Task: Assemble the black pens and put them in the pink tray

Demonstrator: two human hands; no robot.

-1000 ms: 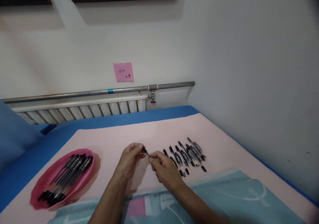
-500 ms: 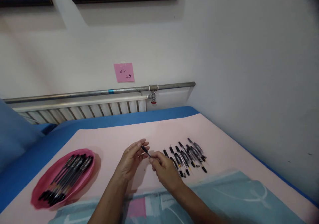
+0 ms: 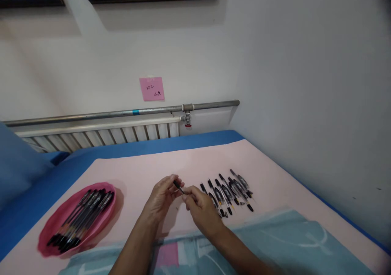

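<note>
Between my two hands is a pen (image 3: 178, 185) with a black grip, tilted down toward the right. My left hand (image 3: 163, 195) pinches its upper end between thumb and fingers. The fingers of my right hand (image 3: 200, 210) are closed on its lower end and hide that tip. Right of my hands, on the pink sheet, lie several loose pen parts (image 3: 227, 191): clear barrels with black grips, caps and small tips. At the left stands a pink basket (image 3: 45, 228) that holds several black pens (image 3: 87, 216), lying side by side.
A pink sheet (image 3: 137, 173) covers the blue table surface (image 3: 146, 145). A teal patterned cloth (image 3: 275, 234) lies along the near edge. Behind are a white radiator (image 3: 106, 136), a metal pipe (image 3: 116, 114) and a pink note (image 3: 152, 89) on the wall.
The fingers of my left hand have closed in a little around the pen's upper end. My right hand stays almost in place, and the other things have not moved.
</note>
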